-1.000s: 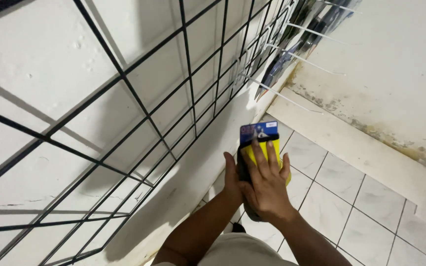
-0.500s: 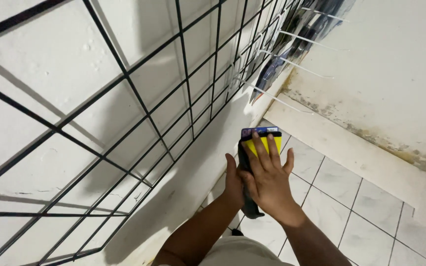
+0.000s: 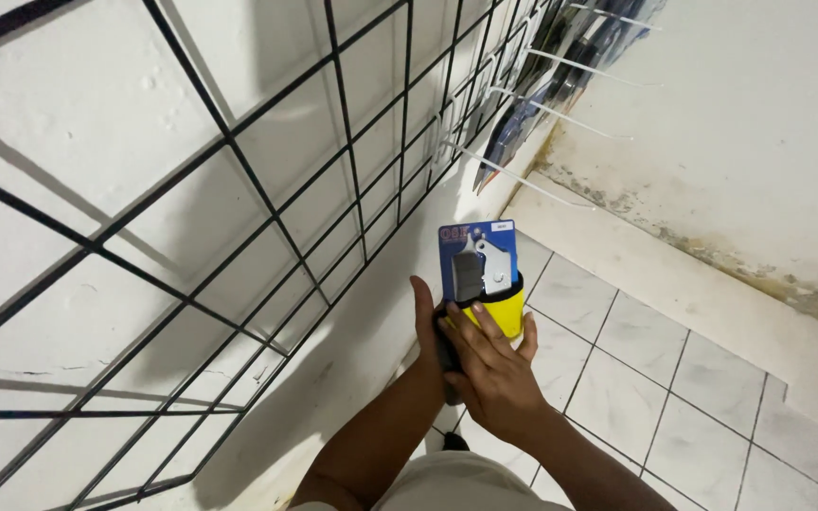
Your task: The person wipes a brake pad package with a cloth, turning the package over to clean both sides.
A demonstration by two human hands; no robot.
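A blue and yellow carded package (image 3: 481, 270) with grey metal parts under clear plastic stands upright in front of me, with what looks like a dark stack of similar packs behind it. My left hand (image 3: 425, 317) grips this bundle from the left and behind, thumb along its edge. My right hand (image 3: 490, 371) lies over the lower yellow part, fingers spread against the front. The blue top half of the card is uncovered.
A black wire grid panel (image 3: 267, 208) leans along the white wall on the left. White hooks (image 3: 532, 106) hold hanging dark packages (image 3: 560, 57) at the upper right. Below is a white tiled floor (image 3: 674, 378), and a stained wall (image 3: 759, 189) on the right.
My right hand has slid down from the card's top to its yellow lower part, uncovering the blue half and the metal parts. The bundle stays in about the same place.
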